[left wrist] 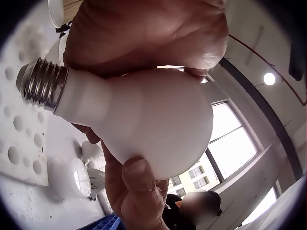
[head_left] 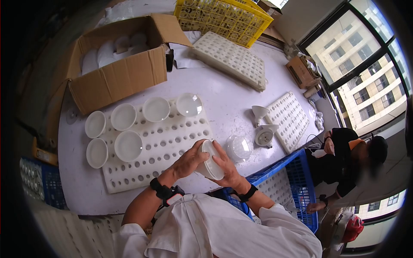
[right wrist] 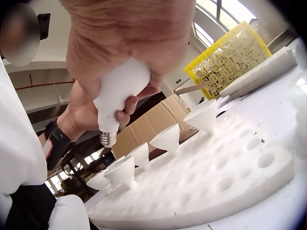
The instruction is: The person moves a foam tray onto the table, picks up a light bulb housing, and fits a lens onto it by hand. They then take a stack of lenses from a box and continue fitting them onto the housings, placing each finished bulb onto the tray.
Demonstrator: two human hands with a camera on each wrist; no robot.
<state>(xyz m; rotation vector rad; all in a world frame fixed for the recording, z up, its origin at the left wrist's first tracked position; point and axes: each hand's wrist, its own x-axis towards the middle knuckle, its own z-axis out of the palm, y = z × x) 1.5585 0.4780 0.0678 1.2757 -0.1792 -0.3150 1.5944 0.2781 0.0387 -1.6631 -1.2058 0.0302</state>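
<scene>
A white light bulb [left wrist: 148, 120] with a silver screw base [left wrist: 44, 85] is held between both hands over the front edge of the table. My left hand [head_left: 188, 162] grips one side, and the fingers of my right hand [head_left: 229, 168] curl round the other. Both wrist views show the bulb's frosted body, partly covered by the palms. Beside the hands lies a white foam board [head_left: 172, 150] with rows of holes. Several white cup-shaped lamp housings [head_left: 128, 146] stand in its far and left holes. A clear dome [head_left: 239, 148] sits right of the right hand.
Behind the board stands an open cardboard box [head_left: 120, 77] with white parts inside. A yellow crate [head_left: 223, 19] and further foam boards [head_left: 232, 60] lie at the back. Two housings [head_left: 264, 136] rest at right. A blue crate [head_left: 301, 189] and another person [head_left: 344, 159] are beyond.
</scene>
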